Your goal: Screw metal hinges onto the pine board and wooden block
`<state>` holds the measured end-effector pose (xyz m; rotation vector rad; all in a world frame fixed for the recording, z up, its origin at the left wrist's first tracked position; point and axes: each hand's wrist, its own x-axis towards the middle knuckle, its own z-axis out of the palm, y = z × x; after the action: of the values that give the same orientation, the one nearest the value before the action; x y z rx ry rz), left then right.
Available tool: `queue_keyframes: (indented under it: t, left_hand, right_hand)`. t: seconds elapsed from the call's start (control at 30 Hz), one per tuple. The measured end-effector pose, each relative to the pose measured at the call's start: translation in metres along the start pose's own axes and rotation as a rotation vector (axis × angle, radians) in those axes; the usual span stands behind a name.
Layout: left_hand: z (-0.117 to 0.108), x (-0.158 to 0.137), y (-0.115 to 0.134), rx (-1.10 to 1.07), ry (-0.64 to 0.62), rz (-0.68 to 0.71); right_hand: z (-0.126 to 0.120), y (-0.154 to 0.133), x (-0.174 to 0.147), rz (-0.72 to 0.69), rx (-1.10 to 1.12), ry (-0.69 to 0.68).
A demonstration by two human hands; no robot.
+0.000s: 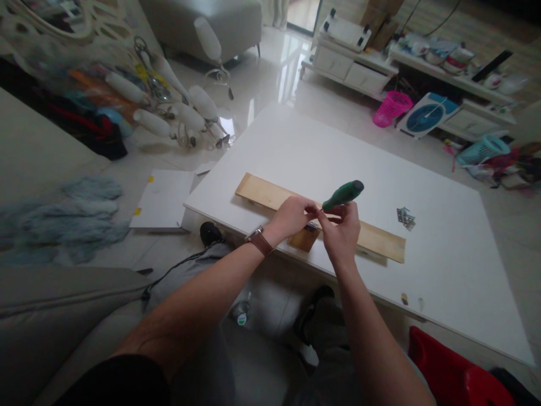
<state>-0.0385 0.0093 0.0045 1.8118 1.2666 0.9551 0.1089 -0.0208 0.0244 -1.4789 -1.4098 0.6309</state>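
A green-handled screwdriver [341,195] tilts up to the right over a long wooden board [266,193], its black end uppermost. My right hand [341,231] is closed around its lower part, and its tip is hidden among my fingers. Right beside it, my left hand [293,215], with a brown-strapped watch on the wrist, is closed in a pinch. Whatever that pinch holds is too small to make out. Beneath both hands, a short wooden block [303,239] sits against the board's near side, at the edge of the white table [296,144].
Small metal pieces [406,218] lie to the right on the tabletop. A red thing [448,366] is at the lower right. Beyond the table are a pink basket [391,108], a fan [426,115] and a white cabinet [350,70]; lamp parts [181,115] stand at left.
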Motion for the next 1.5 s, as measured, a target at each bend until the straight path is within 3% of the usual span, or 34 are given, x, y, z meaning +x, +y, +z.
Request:
queue_keyframes:
  t: [0.33,0.63,1.07,1.3,1.5]
  left_hand:
    - [0.0019,0.0017,-0.0053,-0.082,-0.028,0.028]
    - [0.0020,0.0000,-0.0045,-0.054,0.036,0.027]
    - [-0.0008,-0.0004,-0.0002,-0.081,-0.035,0.077]
    - [0.0040,-0.0008,-0.0014,-0.056,0.020,0.016]
    - [0.0011,0.0001,-0.0035,-0.069,-0.019,-0.007]
  right_hand:
    - [0.0009,0.0024,-0.0019,-0.038,0.025,0.041]
    - [0.0028,0.0005,-0.0020,-0.026,0.008,0.038]
    - [0.0023,-0.0020,-0.0027,-0.069,-0.027,0.042]
    - [0.0019,-0.0066,-0.0022,-0.056,0.012,0.038]
    - [0.0015,-0.0055,-0.0027,-0.058,0.016,0.063]
